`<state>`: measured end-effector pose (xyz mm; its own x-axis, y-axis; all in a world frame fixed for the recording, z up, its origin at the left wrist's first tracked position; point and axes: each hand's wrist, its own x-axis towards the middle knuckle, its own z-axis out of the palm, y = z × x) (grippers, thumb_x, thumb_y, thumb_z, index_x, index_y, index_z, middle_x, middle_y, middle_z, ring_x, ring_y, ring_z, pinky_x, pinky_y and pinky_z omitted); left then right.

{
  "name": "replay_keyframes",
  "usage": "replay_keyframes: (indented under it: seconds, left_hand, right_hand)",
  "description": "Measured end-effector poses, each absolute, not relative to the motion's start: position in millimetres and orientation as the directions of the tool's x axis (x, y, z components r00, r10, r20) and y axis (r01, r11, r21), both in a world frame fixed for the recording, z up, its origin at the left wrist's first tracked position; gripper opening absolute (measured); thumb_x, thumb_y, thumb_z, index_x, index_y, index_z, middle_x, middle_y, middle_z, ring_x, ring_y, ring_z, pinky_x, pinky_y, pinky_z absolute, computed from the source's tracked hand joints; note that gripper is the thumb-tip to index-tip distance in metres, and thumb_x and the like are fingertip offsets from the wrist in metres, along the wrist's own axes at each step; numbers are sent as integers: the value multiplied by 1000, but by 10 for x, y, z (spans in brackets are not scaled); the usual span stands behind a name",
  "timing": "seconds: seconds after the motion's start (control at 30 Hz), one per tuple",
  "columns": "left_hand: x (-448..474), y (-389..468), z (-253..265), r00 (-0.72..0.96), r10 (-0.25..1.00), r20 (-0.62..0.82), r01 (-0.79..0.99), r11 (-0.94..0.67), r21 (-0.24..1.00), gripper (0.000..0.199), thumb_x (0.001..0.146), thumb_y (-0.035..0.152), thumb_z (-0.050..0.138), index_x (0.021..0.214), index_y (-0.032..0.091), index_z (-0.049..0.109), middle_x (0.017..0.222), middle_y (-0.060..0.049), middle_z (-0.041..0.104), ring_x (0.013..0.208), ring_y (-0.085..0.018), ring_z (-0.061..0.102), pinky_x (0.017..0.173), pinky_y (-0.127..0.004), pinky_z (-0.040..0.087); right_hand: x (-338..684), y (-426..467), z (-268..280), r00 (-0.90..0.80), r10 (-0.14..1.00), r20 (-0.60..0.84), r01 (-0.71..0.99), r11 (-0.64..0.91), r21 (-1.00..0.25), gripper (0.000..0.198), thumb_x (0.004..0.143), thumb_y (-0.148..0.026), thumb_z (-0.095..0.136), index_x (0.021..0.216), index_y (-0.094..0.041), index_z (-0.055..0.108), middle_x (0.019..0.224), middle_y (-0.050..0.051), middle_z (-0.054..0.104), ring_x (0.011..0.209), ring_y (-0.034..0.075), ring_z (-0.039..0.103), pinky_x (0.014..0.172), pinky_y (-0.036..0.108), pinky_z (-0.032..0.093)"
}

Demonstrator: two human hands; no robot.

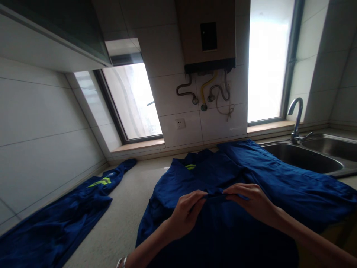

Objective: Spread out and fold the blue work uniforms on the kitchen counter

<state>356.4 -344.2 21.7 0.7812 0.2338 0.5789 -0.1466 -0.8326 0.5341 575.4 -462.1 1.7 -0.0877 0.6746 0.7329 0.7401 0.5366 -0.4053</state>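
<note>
Head view, and here at the near side both hands are at work: the left hand (187, 211) nips cloth between thumb and closed-up fingers, the right hand (252, 201) pinches just beside it, a short stretch of fabric between them. That's the blue jacket (217, 217), spread over the middle of the counter (122, 208) and covering much of its front edge. Looks soft, light and floppy, nothing fragile; expect it to sag between grips, so a doubled edge or seam should be the surest hold, hands spaced apart to keep it flat. Over along the counter's left edge, another blue garment (69, 210) lies crumpled by the wall. Farther right, the sink (302, 157) and tap (298, 111); beyond the back edge, a water heater (208, 37) hangs.
</note>
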Motion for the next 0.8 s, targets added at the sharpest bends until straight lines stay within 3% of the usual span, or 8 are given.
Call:
replay_keyframes:
  seconds: [0.2, 0.3, 0.43, 0.5, 0.6, 0.7, 0.77, 0.8]
  left_hand:
    - [3526, -3476, 213, 740, 229, 632, -231, -796, 560, 28, 94, 12, 37, 112, 19, 58, 103, -7, 66, 94, -15, 62, 85, -25, 47]
    - [3548, -3495, 203, 707, 215, 674, -263, -804, 533, 28, 94, 12, 37, 110, 18, 59, 100, -8, 66, 90, -15, 63, 82, -25, 49]
    - [3628, -3497, 185, 666, 201, 718, -224, -865, 450, 26, 93, 11, 39, 108, 18, 59, 92, -7, 67, 80, -13, 63, 73, -23, 51]
    - [3657, -3472, 169, 624, 129, 770, -208, -923, 323, 28, 91, 10, 40, 114, 18, 56, 93, -8, 67, 81, -13, 63, 72, -24, 52]
    - [3666, -3423, 105, 515, -122, 849, -116, -991, -72, 34, 87, 10, 48, 120, 18, 52, 105, -11, 66, 97, -20, 62, 85, -37, 52]
    - [3742, -3369, -48, 545, -430, 719, -167, -897, -410, 30, 84, 14, 54, 113, 22, 56, 107, -8, 67, 103, -21, 61, 93, -41, 48]
    - [3888, -3259, -196, 686, -442, 578, -243, -888, -391, 28, 84, 16, 52, 112, 20, 56, 108, -9, 66, 107, -20, 59, 96, -37, 47]
    - [3982, -3157, -273, 773, -356, 525, -211, -925, -316, 31, 85, 16, 49, 115, 18, 55, 113, -10, 64, 111, -21, 57, 99, -37, 45]
  right_hand:
    - [5761, -4628, 105, -167, 652, 740, 748, 572, -335, 10, 89, -20, 57, 95, -17, 64, 85, 5, 66, 77, 12, 63, 70, 21, 50]
    - [5731, -4652, 133, -185, 721, 668, 790, 513, -336, 13, 90, -24, 54, 95, -18, 64, 85, 5, 66, 76, 13, 63, 68, 21, 49]
    - [5654, -4630, 147, -228, 795, 563, 826, 463, -320, 29, 89, -33, 56, 115, -20, 62, 97, 7, 67, 83, 16, 64, 74, 22, 49]
    - [5630, -4543, 166, -282, 791, 543, 815, 496, -300, 33, 91, -33, 52, 121, -21, 59, 96, 6, 69, 81, 16, 65, 73, 22, 49]
    - [5673, -4283, 308, -331, 776, 537, 784, 543, -301, 32, 95, -29, 44, 121, -20, 61, 95, 6, 71, 79, 14, 67, 73, 21, 49]
    - [5789, -3931, 671, -366, 728, 580, 753, 598, -274, 31, 93, -31, 47, 114, -17, 66, 103, 7, 70, 89, 16, 67, 80, 21, 48]
    - [5860, -3724, 1025, -404, 689, 602, 731, 639, -240, 30, 91, -32, 52, 109, -15, 68, 100, 6, 71, 88, 16, 66, 80, 21, 47]
    - [5888, -3649, 1220, -425, 678, 600, 722, 653, -227, 29, 89, -32, 54, 107, -14, 69, 97, 4, 71, 85, 15, 66, 78, 20, 47]
